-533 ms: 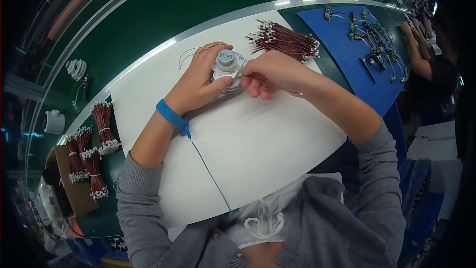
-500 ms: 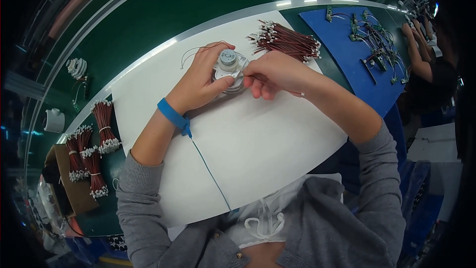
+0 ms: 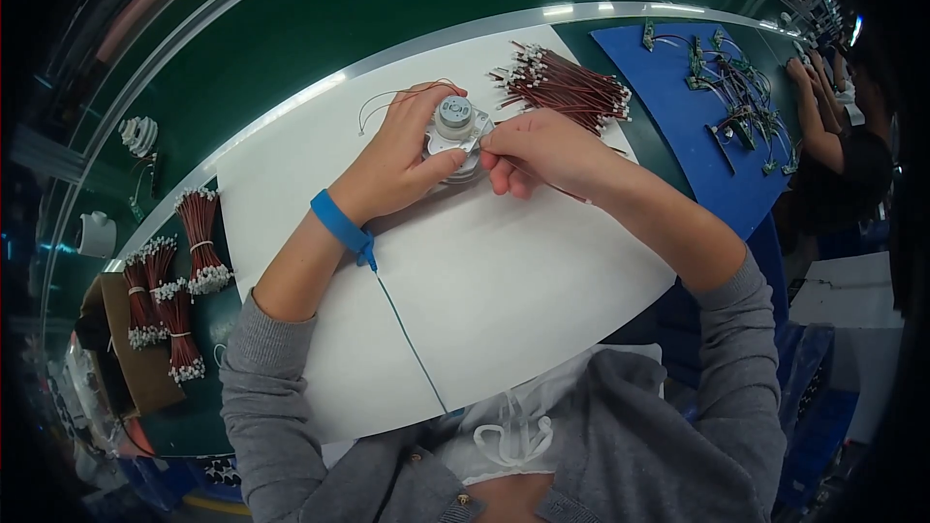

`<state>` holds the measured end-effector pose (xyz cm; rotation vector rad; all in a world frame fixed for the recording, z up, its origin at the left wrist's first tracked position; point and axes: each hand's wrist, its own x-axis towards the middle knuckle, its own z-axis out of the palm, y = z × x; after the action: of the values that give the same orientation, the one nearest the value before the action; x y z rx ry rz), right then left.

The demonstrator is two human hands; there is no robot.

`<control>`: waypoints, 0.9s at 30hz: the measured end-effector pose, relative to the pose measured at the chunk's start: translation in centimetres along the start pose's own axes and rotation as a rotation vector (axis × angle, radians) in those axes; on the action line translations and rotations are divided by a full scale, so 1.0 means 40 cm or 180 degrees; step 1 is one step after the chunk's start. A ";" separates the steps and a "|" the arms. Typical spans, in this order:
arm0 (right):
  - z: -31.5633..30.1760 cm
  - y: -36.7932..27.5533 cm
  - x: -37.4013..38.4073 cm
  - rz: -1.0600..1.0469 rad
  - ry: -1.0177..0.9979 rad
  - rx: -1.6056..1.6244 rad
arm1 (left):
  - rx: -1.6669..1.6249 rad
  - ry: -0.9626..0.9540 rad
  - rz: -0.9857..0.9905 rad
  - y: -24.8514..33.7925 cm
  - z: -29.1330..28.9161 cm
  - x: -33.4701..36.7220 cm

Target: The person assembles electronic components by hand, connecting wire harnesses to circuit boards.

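Observation:
Over the white sheet [image 3: 465,300], my left hand [image 3: 395,163] is closed round a white round housing with a silver motor [image 3: 454,114] on top. A thin wire loops out beyond its fingers. At the housing's right side, my right hand [image 3: 538,153] pinches a thin red-brown wire, whose loose end passes under the palm toward the wrist. The pinched tip is too small to make out. A blue wrist strap [image 3: 339,220] with a green cord is round my left wrist.
A heap of red-brown wires [image 3: 562,87] with white connectors lies beyond my right hand. Tied wire bundles [image 3: 200,237] are at the left. On the right, circuit boards with cables lie on a blue mat [image 3: 654,87]; a co-worker's arm [image 3: 819,121] is past it.
The view has shifted slightly. Both hands stay at the housing, and the wire's loose end has drawn in closer beneath my right wrist.

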<state>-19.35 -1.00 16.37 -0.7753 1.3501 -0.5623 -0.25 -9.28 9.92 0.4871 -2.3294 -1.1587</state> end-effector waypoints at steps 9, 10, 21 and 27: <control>-0.044 0.002 -0.044 0.0192 0.0052 0.0092 | 0.0253 0.0166 0.0191 0.051 0.026 0.031; -0.058 0.010 -0.057 0.0254 -0.0007 0.0076 | 0.0381 0.0265 0.0123 0.056 0.037 0.035; -0.514 0.142 -0.404 -0.0452 0.3728 -0.2710 | 0.0182 0.1778 -0.0157 0.086 0.036 0.014; -0.701 0.262 -0.548 0.0090 0.4445 -0.2791 | 0.1176 0.0293 0.1942 0.266 0.157 0.099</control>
<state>-51.15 17.52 21.23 -1.0848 3.0107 -0.4572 -8.08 -1.20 16.36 -0.0628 -2.3633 -0.4170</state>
